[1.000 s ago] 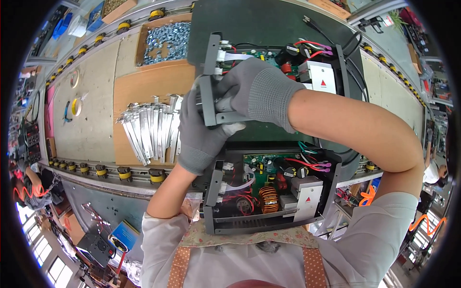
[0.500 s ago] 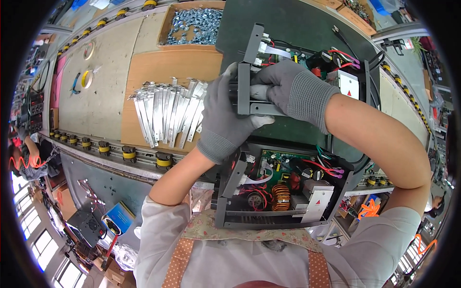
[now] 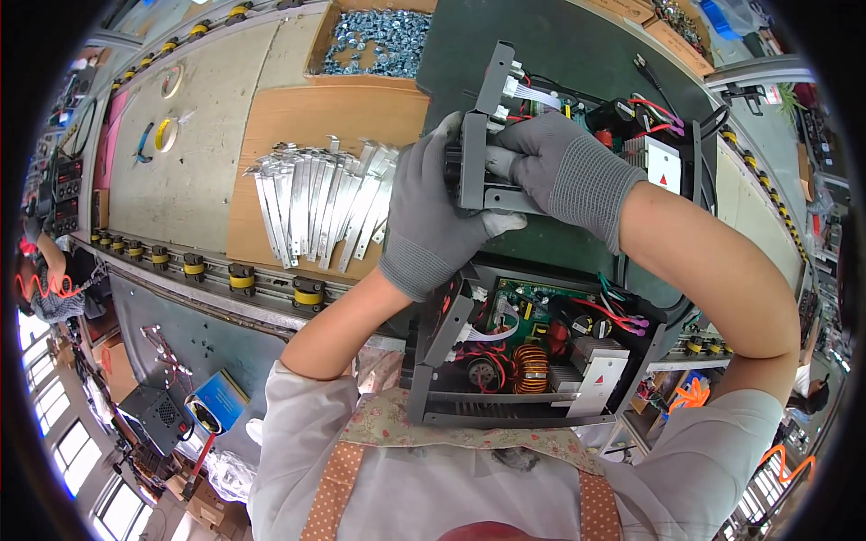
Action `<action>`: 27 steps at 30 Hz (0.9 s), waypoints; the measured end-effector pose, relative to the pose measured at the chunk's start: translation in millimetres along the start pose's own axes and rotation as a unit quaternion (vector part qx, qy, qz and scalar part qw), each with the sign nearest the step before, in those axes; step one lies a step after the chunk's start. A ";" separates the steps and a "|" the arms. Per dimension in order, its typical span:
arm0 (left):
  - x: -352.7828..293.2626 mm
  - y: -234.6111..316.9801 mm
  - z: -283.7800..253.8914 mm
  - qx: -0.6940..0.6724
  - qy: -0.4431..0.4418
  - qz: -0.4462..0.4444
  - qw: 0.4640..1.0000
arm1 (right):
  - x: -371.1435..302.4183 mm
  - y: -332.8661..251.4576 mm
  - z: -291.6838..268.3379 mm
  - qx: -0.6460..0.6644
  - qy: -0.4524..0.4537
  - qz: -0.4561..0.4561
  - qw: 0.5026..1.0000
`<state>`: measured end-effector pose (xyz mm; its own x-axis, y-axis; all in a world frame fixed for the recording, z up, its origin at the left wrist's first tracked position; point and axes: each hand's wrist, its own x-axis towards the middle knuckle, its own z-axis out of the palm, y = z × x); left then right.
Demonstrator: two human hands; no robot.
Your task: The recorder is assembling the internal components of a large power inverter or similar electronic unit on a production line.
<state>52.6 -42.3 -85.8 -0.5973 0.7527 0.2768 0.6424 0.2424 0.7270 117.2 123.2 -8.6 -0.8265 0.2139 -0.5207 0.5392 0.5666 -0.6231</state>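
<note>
Grey work gloves cover both hands. At the far unit, an open dark metal chassis (image 3: 473, 167) with wiring and a circuit board inside, my left hand (image 3: 422, 212) is wrapped round the left end panel, its thumb along the lower edge. My right hand (image 3: 561, 162) reaches in from the other side, fingers bent and pressed together against that panel's inner face. Whatever those fingers pinch is hidden. Nearest my body sits a second open chassis (image 3: 433, 419), showing a copper-wound coil (image 3: 530, 368), a white-faced heat sink (image 3: 595, 383) and red wires.
Left of my hands, a pile of thin metal strips (image 3: 316, 207) lies on a cardboard sheet (image 3: 271, 113). Behind it stands a cardboard box (image 3: 316, 63) of small metal hardware. Two tape rolls (image 3: 166, 134) lie farther left. A roller rail (image 3: 242, 279) borders the bench's near side.
The whole view has shifted slightly. Both hands keep their hold at the far chassis's end panel, with only a small change in the right fingers.
</note>
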 end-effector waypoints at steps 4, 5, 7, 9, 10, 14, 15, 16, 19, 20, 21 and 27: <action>0.5 -0.4 0.3 -0.016 0.003 0.012 1.000 | -0.5 -6.8 0.2 -0.069 0.025 -0.005 0.997; 0.9 -0.7 0.7 -0.018 0.003 0.017 1.000 | -0.6 -8.1 -0.3 -0.093 0.034 -0.010 0.995; 0.4 0.7 0.9 -0.021 0.000 0.005 1.000 | -0.4 -8.8 -1.4 -0.116 0.044 -0.015 0.992; 0.1 0.3 -0.2 -0.022 -0.003 -0.007 1.000 | 2.3 -8.1 -2.9 -0.095 0.013 -0.014 0.995; -0.1 -0.2 -1.0 -0.021 0.002 -0.005 1.000 | 3.1 -8.6 -2.4 -0.095 0.013 -0.016 0.995; 0.2 1.4 0.0 -0.027 0.012 0.007 1.000 | -4.9 -17.5 -9.2 -0.039 -0.001 0.037 0.999; -0.3 0.7 -0.2 -0.028 0.012 0.007 1.000 | -7.3 -20.0 -11.8 -0.003 -0.019 0.060 0.998; -1.0 -0.8 -1.2 -0.044 0.000 0.003 0.999 | -7.3 -17.4 -10.1 -0.002 -0.018 0.061 0.998; 0.6 2.1 -2.9 -0.082 -0.017 -0.013 0.996 | -10.8 -11.7 -10.9 0.023 0.002 -0.006 1.000; -0.3 3.4 -5.1 -0.097 -0.020 -0.032 0.995 | -10.4 -12.6 -10.8 0.024 0.008 0.000 1.000; -0.7 3.9 -6.3 -0.103 -0.033 -0.044 0.993 | -9.9 -12.0 -10.9 0.015 0.006 -0.009 1.000; -8.9 -11.7 6.7 -0.129 -0.040 -0.063 0.989 | -7.2 -13.3 -5.1 0.030 0.033 0.055 0.997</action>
<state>53.7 -47.8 -101.0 -0.6180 0.7753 0.1301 0.4152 0.1814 0.8914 115.2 118.2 6.4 -0.7698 0.3258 -0.5489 0.6341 0.4893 -0.5988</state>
